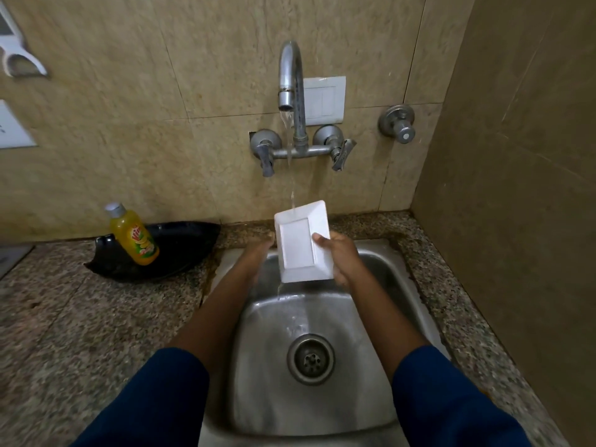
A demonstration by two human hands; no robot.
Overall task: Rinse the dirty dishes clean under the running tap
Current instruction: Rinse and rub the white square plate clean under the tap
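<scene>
A white rectangular dish [298,246] is tilted upright over the steel sink [364,317], its hollow side facing me. Water from the tap [290,79] strikes its upper rim and runs off the lower edge into the basin. My right hand [342,258] grips the dish's right edge, thumb on the front. My left hand [258,258] is at the dish's left edge, fingers mostly hidden behind it, so its hold is unclear.
A yellow dish-soap bottle [134,235] leans in a black leaf-shaped dish [180,243] on the granite counter [96,311] left of the sink. The drain [310,359] lies at the basin's middle. A side wall [516,188] closes the right.
</scene>
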